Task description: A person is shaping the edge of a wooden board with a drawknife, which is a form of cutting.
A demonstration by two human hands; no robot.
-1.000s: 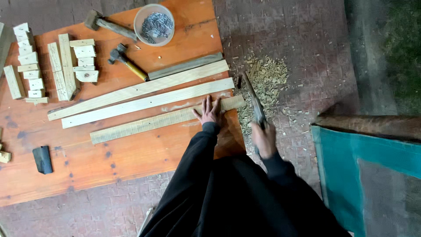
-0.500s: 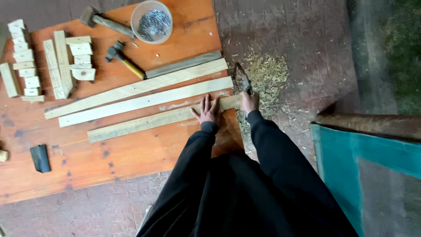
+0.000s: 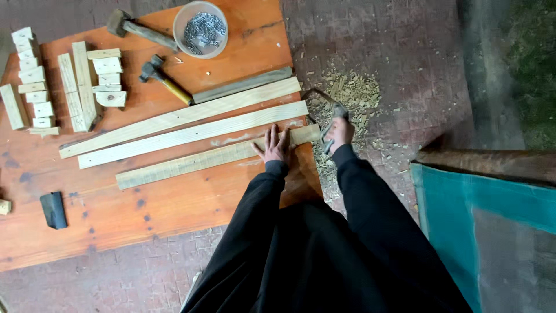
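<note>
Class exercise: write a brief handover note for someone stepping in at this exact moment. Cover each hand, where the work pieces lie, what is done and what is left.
Left hand: flat on the nearest wooden strip, pressing it to the orange board.
Right hand: gripping a hand saw at the strip's overhanging end.
Done: sawdust lies beside the board; small cut blocks sit far left.
Left: no finished cut shows on this strip; two longer strips lie behind it.

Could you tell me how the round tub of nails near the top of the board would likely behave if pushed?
The tub of nails is heaped well up, so it probably feels heavy for its size. Its wide, low shape suggests sliding on the orange board rather than tipping. A jolt might spill loose nails.
</note>
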